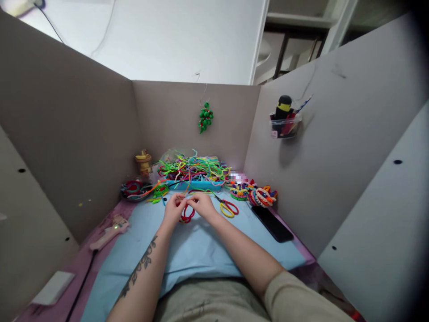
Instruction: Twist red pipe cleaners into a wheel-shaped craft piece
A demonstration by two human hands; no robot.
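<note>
My left hand (175,207) and my right hand (201,205) meet over the middle of the blue cloth, fingertips pinched together. A red pipe cleaner (188,215), bent into loops, shows just under and between them and seems to run up into both pinches. The exact spot where the fingers grip is too small to make out. Right of my right hand lie scissors (228,208) with one red and one yellow handle. Beyond my fingers, a green pipe cleaner (201,191) lies before the blue tray (208,185).
Colourful pipe cleaners (194,167) heap over the tray. Left are a green pipe-cleaner figure (160,191), a bowl (132,197) and a pink glue gun (112,233). Right are woven pieces (261,196) and a black phone (272,223). Grey panels (197,147) enclose three sides.
</note>
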